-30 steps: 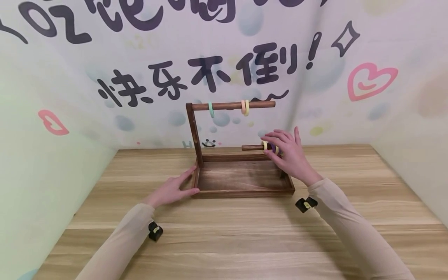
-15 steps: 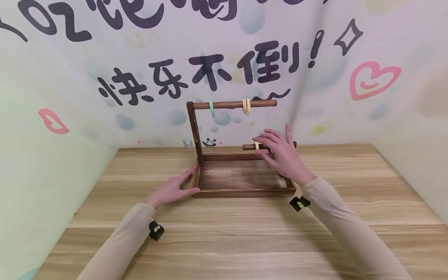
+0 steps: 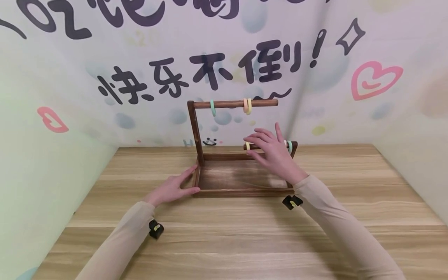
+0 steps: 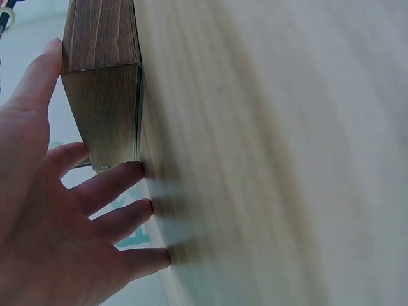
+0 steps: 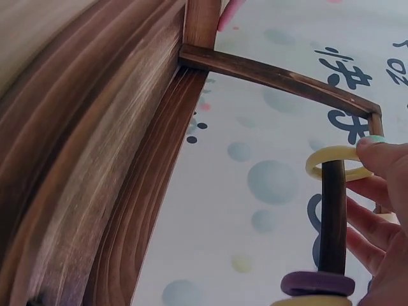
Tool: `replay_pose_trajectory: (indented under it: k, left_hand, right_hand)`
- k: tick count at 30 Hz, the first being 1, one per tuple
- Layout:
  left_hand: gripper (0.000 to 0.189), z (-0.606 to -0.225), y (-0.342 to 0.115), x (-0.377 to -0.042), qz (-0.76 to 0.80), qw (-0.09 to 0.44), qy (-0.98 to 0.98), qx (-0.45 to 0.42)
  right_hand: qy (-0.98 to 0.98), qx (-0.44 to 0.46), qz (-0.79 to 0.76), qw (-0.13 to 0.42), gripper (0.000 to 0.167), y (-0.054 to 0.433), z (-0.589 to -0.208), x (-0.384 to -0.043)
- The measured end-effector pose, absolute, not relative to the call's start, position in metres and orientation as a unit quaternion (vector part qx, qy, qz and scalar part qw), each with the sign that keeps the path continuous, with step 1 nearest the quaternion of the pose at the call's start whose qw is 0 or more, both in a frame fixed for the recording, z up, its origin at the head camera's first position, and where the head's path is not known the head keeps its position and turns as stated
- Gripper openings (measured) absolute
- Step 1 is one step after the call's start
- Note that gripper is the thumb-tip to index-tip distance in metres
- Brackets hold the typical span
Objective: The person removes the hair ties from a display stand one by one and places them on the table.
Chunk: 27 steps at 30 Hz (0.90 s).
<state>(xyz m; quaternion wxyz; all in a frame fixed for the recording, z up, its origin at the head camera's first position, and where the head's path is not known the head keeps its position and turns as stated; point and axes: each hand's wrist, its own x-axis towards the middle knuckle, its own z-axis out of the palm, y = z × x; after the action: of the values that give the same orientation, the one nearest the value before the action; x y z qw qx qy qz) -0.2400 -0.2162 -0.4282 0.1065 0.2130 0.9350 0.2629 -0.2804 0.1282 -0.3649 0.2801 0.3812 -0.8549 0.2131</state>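
A dark wooden rack has a tray base [image 3: 241,193], a long upper rod [image 3: 227,104] and a shorter lower rod [image 5: 333,217]. My right hand [image 3: 275,154] pinches a pale yellow ring [image 5: 331,153] between thumb and fingers, at the free tip of the lower rod. Further along that rod sit a purple ring [image 5: 317,284], another yellow ring [image 5: 312,301] and, by the post, a mint ring [image 3: 289,146]. The right hand hides part of the rod in the head view. My left hand [image 3: 171,190] rests against the tray's left end with fingers spread, thumb at the near corner.
On the upper rod hang a mint ring [image 3: 212,108], a pink ring [image 3: 245,105] and a yellow ring [image 3: 249,106]. The rack stands near the back of a wooden table [image 3: 224,237]. A printed curtain [image 3: 168,128] rises behind it.
My right hand has slid the yellow ring leftward along the lower rod to its tip, uncovering the mint ring by the post. The left hand stays at the tray.
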Motion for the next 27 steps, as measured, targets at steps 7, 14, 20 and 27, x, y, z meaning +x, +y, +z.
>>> replay_pose_trajectory:
  k: [7, 14, 20, 27]
  left_hand:
    - [0.084, -0.429, -0.215, -0.241, 0.262, 0.106, 0.935, 0.214]
    - [0.085, -0.430, -0.214, -0.244, 0.258, 0.103, 0.936, 0.218]
    - [0.085, -0.428, -0.215, -0.244, 0.260, 0.108, 0.935, 0.218]
    - [0.085, -0.428, -0.217, -0.244, 0.253, 0.109, 0.937, 0.215]
  right_hand:
    - [-0.856, 0.388, 0.216, 0.267, 0.034, 0.122, -0.363, -0.279]
    - [-0.860, 0.390, 0.212, 0.250, 0.034, 0.117, -0.362, -0.278]
    - [-0.858, 0.396, 0.215, 0.246, 0.035, 0.114, -0.362, -0.273]
    - [-0.843, 0.421, 0.234, 0.240, 0.034, 0.111, -0.363, -0.265]
